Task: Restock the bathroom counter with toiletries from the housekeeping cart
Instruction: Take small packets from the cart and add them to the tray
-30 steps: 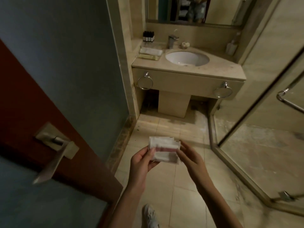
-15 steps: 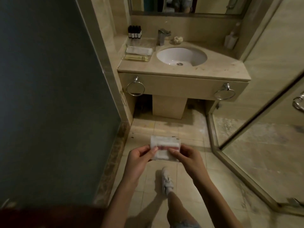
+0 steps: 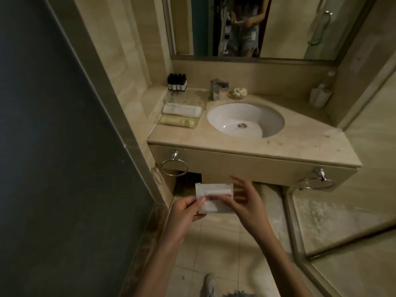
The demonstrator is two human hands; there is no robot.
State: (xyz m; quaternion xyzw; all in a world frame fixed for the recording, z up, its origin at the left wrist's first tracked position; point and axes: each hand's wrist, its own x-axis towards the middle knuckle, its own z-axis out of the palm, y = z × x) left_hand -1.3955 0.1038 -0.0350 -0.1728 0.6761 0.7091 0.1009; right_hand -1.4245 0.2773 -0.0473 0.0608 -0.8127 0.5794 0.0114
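I hold a small stack of white toiletry packets (image 3: 212, 195) with a reddish band, low in the head view, below the front of the beige bathroom counter (image 3: 214, 140). My left hand (image 3: 186, 213) grips the stack's lower left corner, thumb on top. My right hand (image 3: 246, 200) pinches the stack's right side with thumb and forefinger while its other fingers spread out. On the counter's left end sit a clear tray (image 3: 182, 110) with white and yellow packets and a row of small dark bottles (image 3: 177, 82).
A white sink (image 3: 245, 120) and a chrome tap (image 3: 216, 88) fill the counter's middle; a soap dish (image 3: 239, 92) and a white cup (image 3: 320, 97) stand behind. Towel rings (image 3: 174, 167) hang on the counter's front. A glass shower door (image 3: 342, 211) stands right, a dark wall left.
I have walked through the doorway towards the counter, which now looms closer. The packets rose with my hands, and my right hand's fingers have spread away from the stack.
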